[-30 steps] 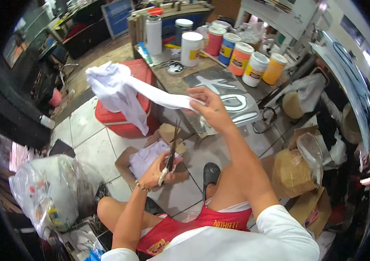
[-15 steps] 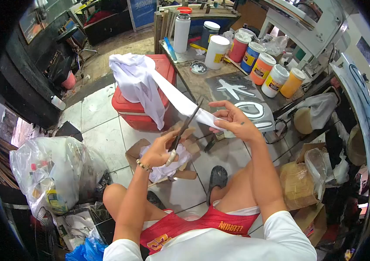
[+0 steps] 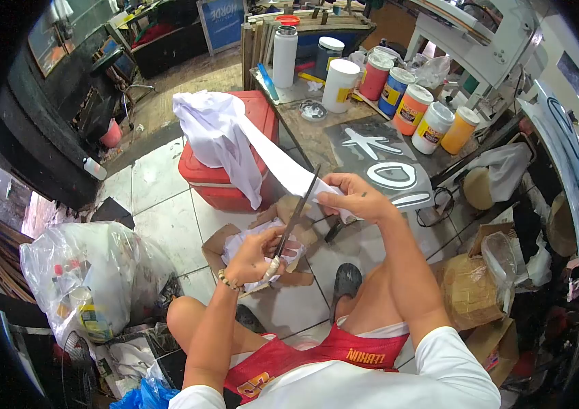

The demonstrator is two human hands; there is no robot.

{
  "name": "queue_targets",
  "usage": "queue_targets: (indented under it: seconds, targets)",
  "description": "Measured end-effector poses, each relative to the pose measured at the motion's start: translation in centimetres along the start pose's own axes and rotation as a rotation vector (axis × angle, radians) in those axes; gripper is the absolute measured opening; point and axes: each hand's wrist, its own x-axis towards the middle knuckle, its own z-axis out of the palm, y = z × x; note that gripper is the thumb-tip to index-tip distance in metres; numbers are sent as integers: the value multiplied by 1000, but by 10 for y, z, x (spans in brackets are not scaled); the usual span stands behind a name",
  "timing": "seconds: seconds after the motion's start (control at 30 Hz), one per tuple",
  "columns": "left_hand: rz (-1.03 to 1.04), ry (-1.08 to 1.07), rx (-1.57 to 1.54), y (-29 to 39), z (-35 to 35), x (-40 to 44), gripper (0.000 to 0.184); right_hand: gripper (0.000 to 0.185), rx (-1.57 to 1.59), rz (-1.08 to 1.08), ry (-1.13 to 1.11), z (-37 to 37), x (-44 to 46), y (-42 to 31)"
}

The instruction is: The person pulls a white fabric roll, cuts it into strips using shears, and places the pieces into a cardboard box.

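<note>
My left hand (image 3: 254,255) is closed around a pair of scissors (image 3: 296,217) with light wrapping on the handle. The dark blades point up and away, crossing in front of a strip of white cloth (image 3: 272,158) near its end. That end is pinched between the thumb and fingers of my right hand (image 3: 356,198), close to the blade tips. From there the strip stretches back to the rest of the white cloth, draped over a red cooler box (image 3: 224,180). Whether the blades have the cloth between them, I cannot tell.
Below my hands a cardboard box (image 3: 216,247) holds white scraps. On the right, a table carries paint jars (image 3: 412,109) and a dark lettered sheet (image 3: 371,153). A clear plastic bag (image 3: 92,273) stands left; a taped carton (image 3: 470,290) sits right.
My right hand has moved left and its fingers have closed more fully over the cloth's end. The scissors have shifted slightly right. The whole view has shifted slightly.
</note>
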Motion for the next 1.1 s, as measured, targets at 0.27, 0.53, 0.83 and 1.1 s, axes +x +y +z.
queue_targets:
  seconds: [0.27, 0.53, 0.83, 1.1]
  targets:
    - [-56, -64, -139, 6, 10, -4, 77, 24, -92, -359, 104, 18, 12, 3]
    - [-14, -98, -238, 17, 20, -4, 85, 40, 47, -380, 45, 31, 13, -9]
    - [4, -49, -256, 36, 27, -6, 93, 30, 4, -267, -23, 43, 12, -5]
    - [-178, -94, -310, 17, 18, -6, 87, 27, -214, -265, 110, 33, 9, -4]
